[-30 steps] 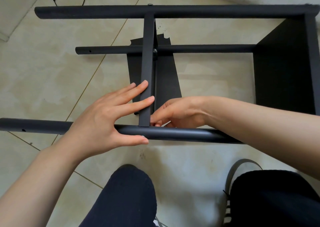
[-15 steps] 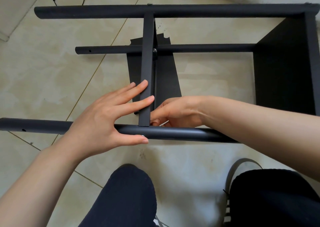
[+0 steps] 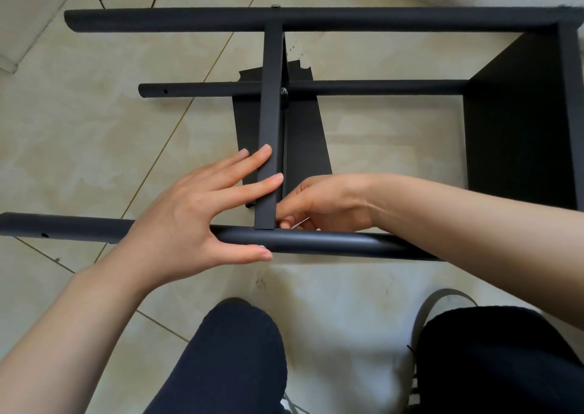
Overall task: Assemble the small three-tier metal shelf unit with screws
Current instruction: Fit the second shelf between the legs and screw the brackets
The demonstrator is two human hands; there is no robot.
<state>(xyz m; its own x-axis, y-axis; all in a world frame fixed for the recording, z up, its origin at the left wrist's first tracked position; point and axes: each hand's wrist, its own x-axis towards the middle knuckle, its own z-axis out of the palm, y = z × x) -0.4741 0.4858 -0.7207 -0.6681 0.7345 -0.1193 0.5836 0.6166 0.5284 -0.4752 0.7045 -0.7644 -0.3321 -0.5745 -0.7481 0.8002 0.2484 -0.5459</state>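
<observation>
We're mid-build. The shelf frame [image 3: 316,18] lies on its side on the tiled floor [image 3: 79,135].

Left end: open screw holes on the near post [image 3: 316,243] and on the middle post [image 3: 363,86], well left of our fingers, so we judge the third tier isn't fitted yet.

Our left hand [image 3: 189,217] has fingers straight and spread, pressing the middle shelf panel [image 3: 271,123]; the thumb lies along the near post. It's bracing, not gripping.

Just right of those fingertips, our right hand [image 3: 322,205] has fingers curled in at the joint where the panel meets the near post. We judge a screw is being started there, but none is visible, so we can't tell whether it's holding anything.

Beyond the fingers, one fastener [image 3: 283,90] sits on the middle post and another [image 3: 276,6] on the far post [image 3: 316,18], so those joints look done. Far right, the end shelf panel [image 3: 521,123] is mounted.

Hidden: the right fingertips behind the panel edge, plus the frame's right end, cut off. No tool or spare screws in view.
</observation>
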